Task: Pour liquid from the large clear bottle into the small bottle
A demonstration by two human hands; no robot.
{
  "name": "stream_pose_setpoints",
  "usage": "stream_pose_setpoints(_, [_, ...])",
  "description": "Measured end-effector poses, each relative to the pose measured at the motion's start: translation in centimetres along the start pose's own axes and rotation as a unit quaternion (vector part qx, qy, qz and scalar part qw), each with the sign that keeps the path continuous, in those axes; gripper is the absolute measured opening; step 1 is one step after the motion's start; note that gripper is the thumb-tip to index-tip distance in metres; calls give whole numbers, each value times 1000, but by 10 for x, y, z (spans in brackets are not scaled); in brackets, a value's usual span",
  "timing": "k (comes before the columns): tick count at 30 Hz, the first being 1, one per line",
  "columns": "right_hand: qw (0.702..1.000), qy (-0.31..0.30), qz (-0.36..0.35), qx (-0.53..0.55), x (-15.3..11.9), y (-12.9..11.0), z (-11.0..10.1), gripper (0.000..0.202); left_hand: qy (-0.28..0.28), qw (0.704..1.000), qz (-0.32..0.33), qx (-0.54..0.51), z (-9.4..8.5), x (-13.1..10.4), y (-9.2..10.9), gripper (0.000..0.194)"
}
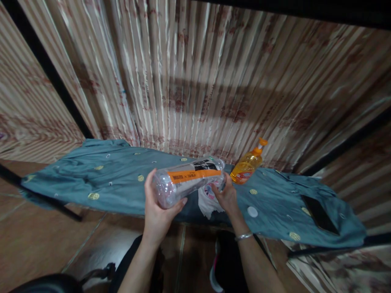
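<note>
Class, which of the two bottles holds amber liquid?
The orange-pump bottle on the cloth; the clear bottle, between left hand and right hand, shows none.

**A Homelike Corner**

A teal patterned cloth (119,179) drapes a black-framed stand (61,207) before a ribbed, red-printed wall covering (171,97) above brown floor tiles (30,228); an orange-topped pump bottle (244,167) and a dark phone (319,214) suggest a home.

No word can be read with certainty. The orange band (195,176) on the clear bottle (163,195) bears dark characters with a cross-shaped sign among them, all too blurred to make out. Lettering on the pump bottle's (247,162) red label (243,176) and print on the white bag (208,205) are equally illegible.
</note>
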State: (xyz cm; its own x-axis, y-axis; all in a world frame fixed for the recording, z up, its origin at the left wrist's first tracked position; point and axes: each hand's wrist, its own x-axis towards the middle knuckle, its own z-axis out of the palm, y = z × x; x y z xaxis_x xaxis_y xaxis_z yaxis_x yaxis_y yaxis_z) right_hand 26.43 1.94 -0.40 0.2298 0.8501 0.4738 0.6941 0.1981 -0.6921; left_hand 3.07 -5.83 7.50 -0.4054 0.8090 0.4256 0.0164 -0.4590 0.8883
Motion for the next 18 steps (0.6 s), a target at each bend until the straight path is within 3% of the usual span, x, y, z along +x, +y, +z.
stream_pose_setpoints(4, [1000, -1, -18, 14, 1, -2, 0, 61, -19, 999, -50, -9, 0, 3, 0, 109])
stream_pose_setpoints(10, [1000, 3, -12, 24, 2, -3, 1, 61, -24, 999, -15, 39, 1, 6, 3, 103])
stream_pose_setpoints(18, [1000, 6, 3, 11, 3, -4, 3, 64, -19, 999, -38, 3, 2, 3, 2, 104])
